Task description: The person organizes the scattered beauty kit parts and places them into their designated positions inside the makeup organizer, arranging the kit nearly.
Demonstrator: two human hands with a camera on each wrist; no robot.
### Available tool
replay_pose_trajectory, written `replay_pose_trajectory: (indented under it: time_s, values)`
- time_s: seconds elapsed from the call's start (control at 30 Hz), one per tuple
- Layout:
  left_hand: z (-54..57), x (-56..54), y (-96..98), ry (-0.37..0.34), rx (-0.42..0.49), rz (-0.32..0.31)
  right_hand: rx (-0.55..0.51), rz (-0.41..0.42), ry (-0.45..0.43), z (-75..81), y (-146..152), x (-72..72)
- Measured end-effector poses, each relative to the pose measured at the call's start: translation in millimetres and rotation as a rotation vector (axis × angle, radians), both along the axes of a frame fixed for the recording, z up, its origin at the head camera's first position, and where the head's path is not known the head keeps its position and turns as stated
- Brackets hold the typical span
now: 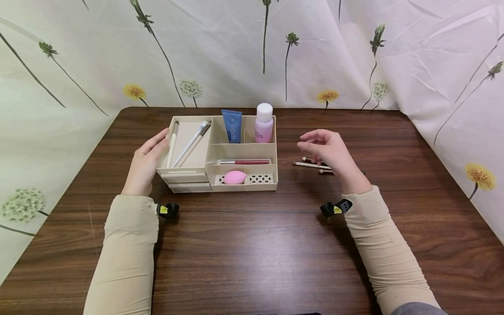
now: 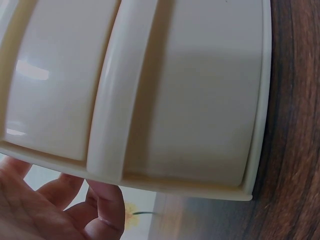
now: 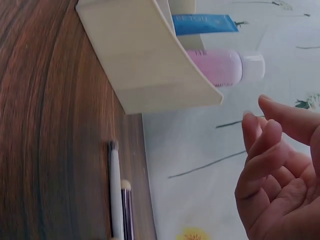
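Note:
A cream makeup organizer stands on the table, its drawer fronts seen close in the left wrist view. Along its left side lies my left hand, fingers touching the outer wall. Makeup brushes lie in the left tray. The other compartments hold a blue tube, a pink bottle with a white cap, a lip gloss tube and a pink makeup sponge. My right hand hovers with bent fingers and nothing held, above several brushes on the table.
The brown wood-grain table carries everything. Behind it and at both sides hangs a white cloth printed with flowers. The loose brushes lie to the right of the organizer, partly hidden under my right hand in the head view.

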State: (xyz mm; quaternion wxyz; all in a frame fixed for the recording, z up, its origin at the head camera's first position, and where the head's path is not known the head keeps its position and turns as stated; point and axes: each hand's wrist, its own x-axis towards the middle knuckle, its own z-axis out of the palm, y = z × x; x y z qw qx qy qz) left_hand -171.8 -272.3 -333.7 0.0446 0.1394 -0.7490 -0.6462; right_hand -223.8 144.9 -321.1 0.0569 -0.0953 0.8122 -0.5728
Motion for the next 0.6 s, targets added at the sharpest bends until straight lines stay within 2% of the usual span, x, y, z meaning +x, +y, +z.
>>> replay_pose_trajectory:
  time_s: [0.6]
  values:
    - [0.2, 0.2, 0.4, -0.005, 0.012, 0.002, 0.201, 0.033, -0.078, -19.7, 26.6, -15.9]
